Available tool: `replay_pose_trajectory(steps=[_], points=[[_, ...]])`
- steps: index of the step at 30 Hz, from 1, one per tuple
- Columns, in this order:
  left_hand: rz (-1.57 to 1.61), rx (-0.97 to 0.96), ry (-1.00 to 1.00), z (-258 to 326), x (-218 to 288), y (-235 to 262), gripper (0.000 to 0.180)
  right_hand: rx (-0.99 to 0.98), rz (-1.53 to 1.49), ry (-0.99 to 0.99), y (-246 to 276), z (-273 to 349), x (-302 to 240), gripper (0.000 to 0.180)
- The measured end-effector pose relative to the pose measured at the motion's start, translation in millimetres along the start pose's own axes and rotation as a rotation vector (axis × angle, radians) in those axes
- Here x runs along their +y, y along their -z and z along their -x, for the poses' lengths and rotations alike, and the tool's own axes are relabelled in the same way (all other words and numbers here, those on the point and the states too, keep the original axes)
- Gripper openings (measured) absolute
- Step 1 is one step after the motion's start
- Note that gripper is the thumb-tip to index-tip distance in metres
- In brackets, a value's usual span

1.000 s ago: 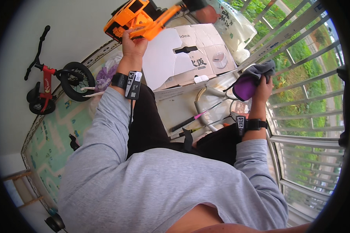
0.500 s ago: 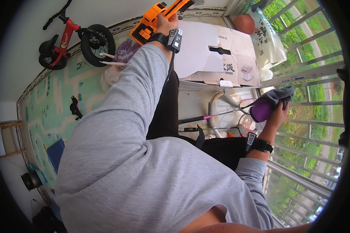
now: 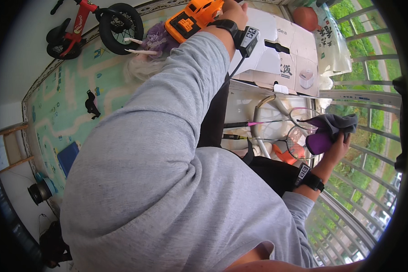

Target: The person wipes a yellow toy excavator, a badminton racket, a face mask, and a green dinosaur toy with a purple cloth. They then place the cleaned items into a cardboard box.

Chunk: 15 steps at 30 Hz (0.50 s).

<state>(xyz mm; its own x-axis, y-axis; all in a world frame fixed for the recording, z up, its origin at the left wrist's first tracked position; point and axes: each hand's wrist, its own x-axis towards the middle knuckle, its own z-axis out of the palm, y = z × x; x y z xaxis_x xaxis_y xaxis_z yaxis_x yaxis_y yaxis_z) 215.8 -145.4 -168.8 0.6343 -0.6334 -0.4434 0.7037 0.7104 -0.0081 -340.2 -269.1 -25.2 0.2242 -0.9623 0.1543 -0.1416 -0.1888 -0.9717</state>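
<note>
At the top centre our left hand [image 3: 233, 10] reaches the orange toy truck [image 3: 192, 18] (its fingers hidden, grip unclear). At right, our right hand [image 3: 337, 147] clenches a purple cloth [image 3: 324, 136]; wiping looks barely begun.

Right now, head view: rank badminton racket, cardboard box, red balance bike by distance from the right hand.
1. Badminton racket: just left of the right hand.
2. Cardboard box: above, farther up.
3. Red balance bike: far upper left.

Red balance bike [image 3: 95, 27], cardboard box [image 3: 281, 54], badminton rackets [image 3: 299, 131] by the window bars [image 3: 371, 81].
</note>
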Motion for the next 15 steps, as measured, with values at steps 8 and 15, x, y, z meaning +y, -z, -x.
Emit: replay_pose_trajectory(steps=[8,15], points=[[-0.726,-0.018,-0.213,118,-137,-55,0.016,-0.016,-0.062,-0.006,20,25,-42,0.04],[-1.603,-0.572,0.29,165,-194,-8,0.022,-0.033,-0.07,0.05,33,28,-87,0.04]])
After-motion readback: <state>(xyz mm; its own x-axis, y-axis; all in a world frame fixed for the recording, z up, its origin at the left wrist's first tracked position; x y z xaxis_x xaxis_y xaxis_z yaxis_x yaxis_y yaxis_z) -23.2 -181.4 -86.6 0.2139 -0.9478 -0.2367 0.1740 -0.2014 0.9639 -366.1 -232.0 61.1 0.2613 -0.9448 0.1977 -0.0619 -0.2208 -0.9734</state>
